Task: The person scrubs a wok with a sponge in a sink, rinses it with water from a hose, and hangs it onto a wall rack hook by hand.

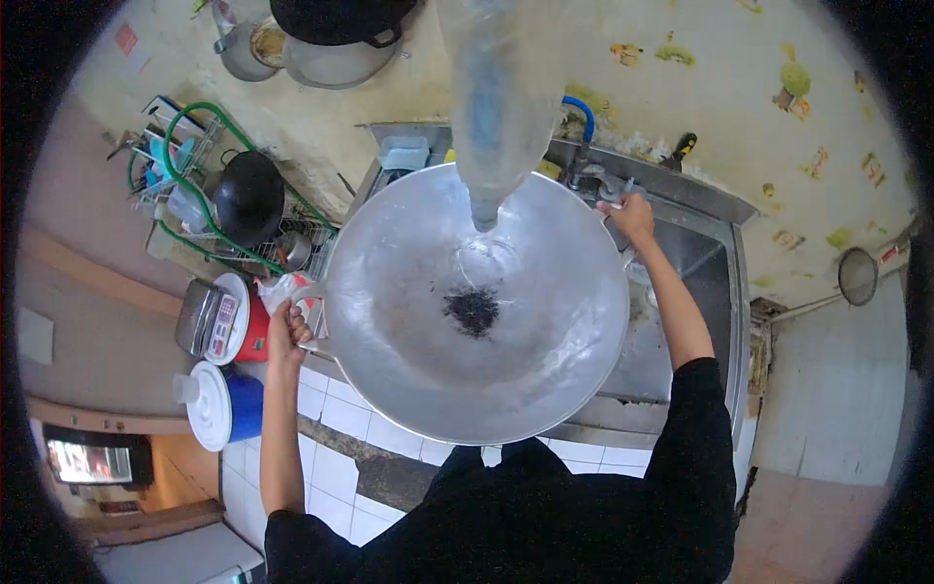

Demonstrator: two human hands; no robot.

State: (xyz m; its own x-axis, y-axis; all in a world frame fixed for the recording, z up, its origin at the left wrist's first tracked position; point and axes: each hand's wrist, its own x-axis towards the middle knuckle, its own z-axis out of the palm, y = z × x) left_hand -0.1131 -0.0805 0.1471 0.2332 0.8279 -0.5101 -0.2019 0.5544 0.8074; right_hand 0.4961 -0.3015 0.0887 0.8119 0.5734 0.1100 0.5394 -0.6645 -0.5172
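Metal wok (428,341): left hand (286,334) and right hand (632,217) grip opposite handles (317,346). Hold level, dark patch (472,311) centred between both hands.

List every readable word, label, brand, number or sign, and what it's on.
No text readable anywhere.
Panel with pink markings, left: too small to read.
Red wall tag, upper left: too small to tell if it bears text.
Bright rectangle, lower left: blurred, nothing legible.
Wok: no lettering visible.
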